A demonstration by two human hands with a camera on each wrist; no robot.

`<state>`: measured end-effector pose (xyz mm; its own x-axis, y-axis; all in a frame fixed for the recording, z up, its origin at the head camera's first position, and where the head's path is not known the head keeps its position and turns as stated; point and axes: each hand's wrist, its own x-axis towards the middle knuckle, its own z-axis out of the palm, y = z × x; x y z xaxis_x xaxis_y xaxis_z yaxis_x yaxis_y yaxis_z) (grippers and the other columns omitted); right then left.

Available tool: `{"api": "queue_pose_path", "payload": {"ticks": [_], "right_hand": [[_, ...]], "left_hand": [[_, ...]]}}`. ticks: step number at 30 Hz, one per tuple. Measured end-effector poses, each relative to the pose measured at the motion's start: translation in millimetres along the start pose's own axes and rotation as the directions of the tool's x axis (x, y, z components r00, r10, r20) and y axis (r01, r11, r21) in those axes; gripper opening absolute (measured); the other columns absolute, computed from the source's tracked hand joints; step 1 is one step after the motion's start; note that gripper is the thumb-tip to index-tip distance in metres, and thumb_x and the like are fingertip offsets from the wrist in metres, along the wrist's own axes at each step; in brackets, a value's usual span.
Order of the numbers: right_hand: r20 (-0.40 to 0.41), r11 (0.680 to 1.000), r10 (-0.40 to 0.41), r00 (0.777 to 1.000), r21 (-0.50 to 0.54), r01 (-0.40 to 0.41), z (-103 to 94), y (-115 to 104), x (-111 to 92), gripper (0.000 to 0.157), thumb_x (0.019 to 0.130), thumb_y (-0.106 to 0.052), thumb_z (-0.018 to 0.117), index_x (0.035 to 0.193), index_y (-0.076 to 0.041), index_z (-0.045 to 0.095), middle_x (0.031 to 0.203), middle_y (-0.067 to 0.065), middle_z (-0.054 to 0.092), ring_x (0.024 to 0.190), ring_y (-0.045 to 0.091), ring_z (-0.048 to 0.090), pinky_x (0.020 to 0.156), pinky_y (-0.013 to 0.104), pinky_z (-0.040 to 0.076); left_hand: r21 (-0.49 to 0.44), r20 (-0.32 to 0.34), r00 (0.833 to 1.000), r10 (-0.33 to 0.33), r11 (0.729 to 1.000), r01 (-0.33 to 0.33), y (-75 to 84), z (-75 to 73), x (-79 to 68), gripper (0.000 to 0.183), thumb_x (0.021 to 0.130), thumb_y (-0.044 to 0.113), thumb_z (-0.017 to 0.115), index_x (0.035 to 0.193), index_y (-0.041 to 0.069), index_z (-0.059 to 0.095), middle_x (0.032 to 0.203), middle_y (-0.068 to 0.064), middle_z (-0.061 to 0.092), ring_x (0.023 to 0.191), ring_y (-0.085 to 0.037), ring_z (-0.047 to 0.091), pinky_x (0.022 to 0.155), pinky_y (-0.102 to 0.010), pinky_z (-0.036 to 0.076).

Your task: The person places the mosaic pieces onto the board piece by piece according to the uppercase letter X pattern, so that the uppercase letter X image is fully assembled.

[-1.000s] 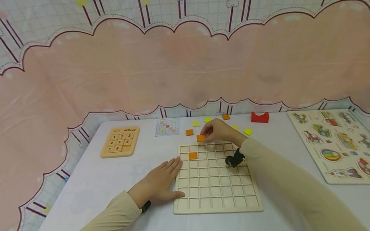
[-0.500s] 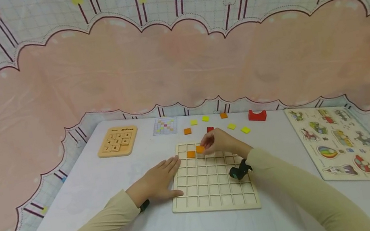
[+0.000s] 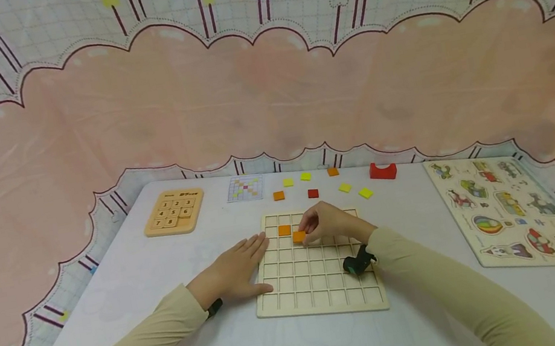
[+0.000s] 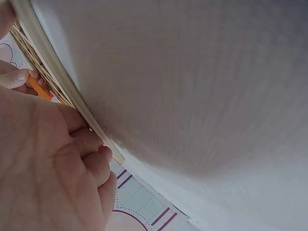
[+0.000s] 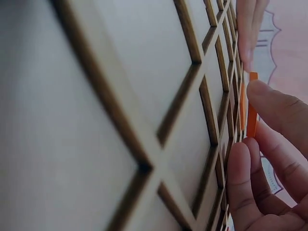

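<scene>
My right hand point(image 3: 326, 221) pinches an orange square tile point(image 3: 298, 237) between thumb and fingers, over the upper left part of the wooden grid board point(image 3: 322, 306). In the right wrist view the pinched tile point(image 5: 252, 105) stands edge-on, close over the board's ridges. Another orange tile point(image 3: 284, 230) sits in a square up and to the left of it. My left hand point(image 3: 233, 269) lies with spread, straight fingers along the board's left edge. The left wrist view shows its palm and fingertips point(image 4: 103, 159) touching the board's side.
Behind the board lie loose orange, yellow and red tiles, among them a red tile point(image 3: 313, 193). A pattern card point(image 3: 246, 188) and a wooden number puzzle point(image 3: 174, 213) are at back left. A red curved block point(image 3: 383, 171) and a picture puzzle board point(image 3: 515, 212) stand on the right.
My right hand has carried the orange tile from behind the board toward me and over the grid, uncovering the red tile. The left hand has stayed at the board's edge.
</scene>
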<state>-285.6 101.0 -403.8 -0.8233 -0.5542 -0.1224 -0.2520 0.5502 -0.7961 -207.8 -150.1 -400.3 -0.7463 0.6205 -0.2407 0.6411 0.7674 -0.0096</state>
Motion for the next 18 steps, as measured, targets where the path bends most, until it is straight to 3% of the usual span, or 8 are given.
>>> {"api": "queue_pose_path", "payload": {"ticks": [18], "right_hand": [[0.006, 0.998, 0.026, 1.000, -0.051, -0.026, 3.5, -4.2, 0.1, 0.019, 0.071, -0.005, 0.080, 0.087, -0.003, 0.071, 0.079, 0.002, 0.063, 0.071, 0.009, 0.053, 0.067, 0.018, 0.049]], "left_hand": [[0.004, -0.016, 1.000, 0.000, 1.000, 0.000, -2.0, 3.8, 1.0, 0.094, 0.087, 0.063, 0.048, 0.148, -0.002, 0.020, 0.156, -0.018, 0.018, 0.145, -0.030, 0.021, 0.119, -0.042, 0.021]]}}
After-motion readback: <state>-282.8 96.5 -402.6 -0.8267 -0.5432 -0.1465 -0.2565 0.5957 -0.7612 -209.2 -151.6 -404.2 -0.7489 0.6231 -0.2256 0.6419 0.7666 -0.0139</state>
